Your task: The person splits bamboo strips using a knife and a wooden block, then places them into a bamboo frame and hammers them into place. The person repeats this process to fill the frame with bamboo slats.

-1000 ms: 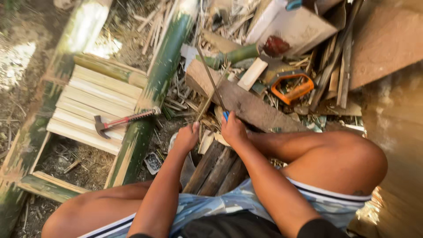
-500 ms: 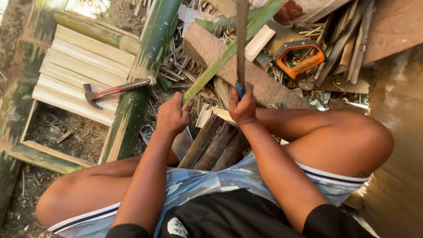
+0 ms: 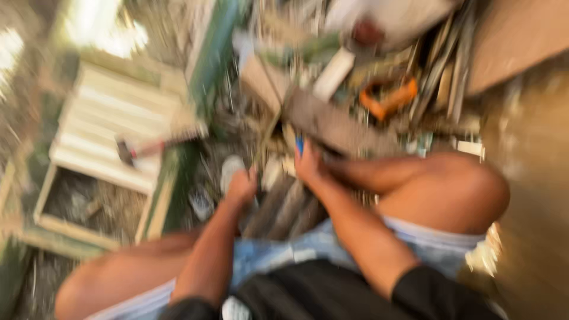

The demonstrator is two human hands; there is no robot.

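Right hand (image 3: 308,163) grips a blue-handled blade (image 3: 300,144) beside stiff, splintery-looking sticks (image 3: 284,207); left hand's (image 3: 242,186) fingers too blurred to tell.

— Colours near the right hand (image 3: 308,163)?
— Blue handle (image 3: 300,144), gripped there; brown plank (image 3: 338,124) just behind.
— And by the left hand (image 3: 242,186)?
— Grey-brown wood pieces (image 3: 284,207) under it.
— Further away?
— Orange saw handle (image 3: 388,99); green bamboo pole (image 3: 216,47); pale cream slats (image 3: 112,118) with a red-handled hammer (image 3: 148,148) on top.
— Clothing?
— Light blue patterned shorts (image 3: 284,252) with white edge, black shirt (image 3: 320,293).
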